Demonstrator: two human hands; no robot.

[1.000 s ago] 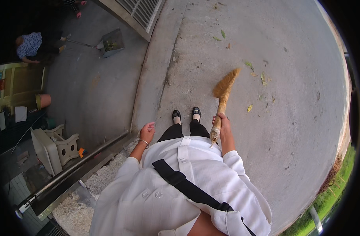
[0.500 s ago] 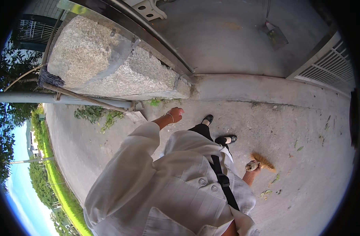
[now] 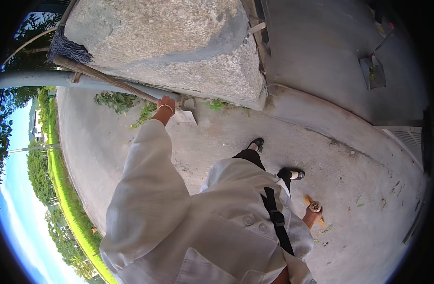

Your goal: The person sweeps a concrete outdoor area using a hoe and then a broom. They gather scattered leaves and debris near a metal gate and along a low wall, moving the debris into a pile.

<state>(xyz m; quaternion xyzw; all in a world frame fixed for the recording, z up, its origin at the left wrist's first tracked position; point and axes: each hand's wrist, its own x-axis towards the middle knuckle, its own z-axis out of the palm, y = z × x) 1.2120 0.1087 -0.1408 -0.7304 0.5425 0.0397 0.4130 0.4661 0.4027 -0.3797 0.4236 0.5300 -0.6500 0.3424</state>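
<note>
My left hand [image 3: 166,104] is stretched forward, its fingers curled at the lower end of a wooden handle [image 3: 110,81]. The exact contact is hidden under the hand. The handle slants along a pale pole [image 3: 103,85], and a dark grey stringy mop head [image 3: 70,46] hangs at its upper end. On the other side, low beside my body, my right hand [image 3: 313,217] is wrapped around a straw hand broom [image 3: 315,206]. I see the broom mostly from its handle end, with tan bristles showing past the hand.
A big rough stone block [image 3: 169,42] stands ahead, with small weeds [image 3: 216,104] at its foot. A concrete step [image 3: 321,106] leads to a grey floor where a long-handled dustpan [image 3: 372,73] lies. Fallen leaves [image 3: 327,229] dot the ground at right; greenery lies far left.
My left hand has moved forward and left to the mop handle's end. The view has turned, so the stone block looms larger. My right hand still grips the broom.
</note>
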